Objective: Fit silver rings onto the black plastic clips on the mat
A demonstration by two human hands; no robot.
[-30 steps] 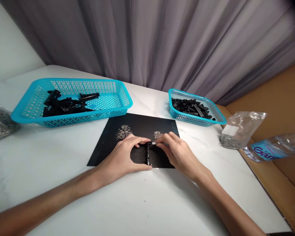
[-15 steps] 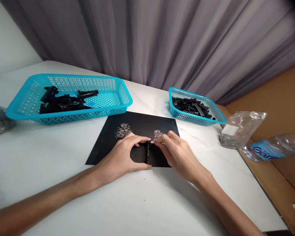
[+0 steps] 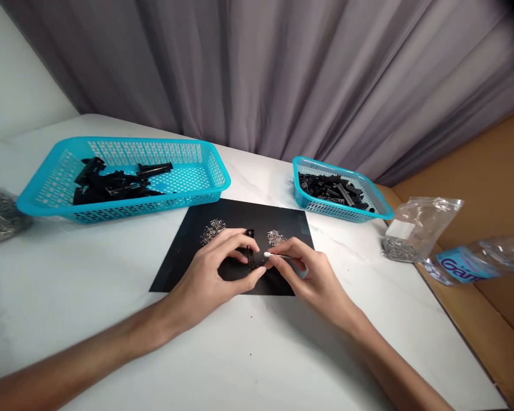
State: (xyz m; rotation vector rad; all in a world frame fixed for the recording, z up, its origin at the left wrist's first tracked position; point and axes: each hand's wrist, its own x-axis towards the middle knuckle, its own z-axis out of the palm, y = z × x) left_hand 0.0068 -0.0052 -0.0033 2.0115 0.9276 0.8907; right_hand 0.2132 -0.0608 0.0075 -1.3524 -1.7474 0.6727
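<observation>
My left hand (image 3: 216, 268) grips a small black plastic part (image 3: 251, 257) between thumb and fingers, above a black mat (image 3: 171, 272). Part of the piece is hidden behind the fingers. In my right hand (image 3: 308, 268) a thin white-tipped stick (image 3: 267, 254) is pinched, its tip pointing left at the black part with a small gap between them. A pile of small metal pins or screws (image 3: 214, 229) lies on the mat beyond my left hand. A smaller metal pile (image 3: 275, 237) is just beyond my right fingertips.
A large blue basket (image 3: 154, 204) with black parts stands at the back left, a smaller blue basket (image 3: 338, 212) of black pieces at the back right. Bags of metal bits (image 3: 400, 248) lie at both sides. A plastic bottle (image 3: 466, 264) lies at the right edge.
The black part has turned and shifted slightly left in my left hand, whose thumb has moved up. The white tip, earlier against the part's upper end, is now apart from it.
</observation>
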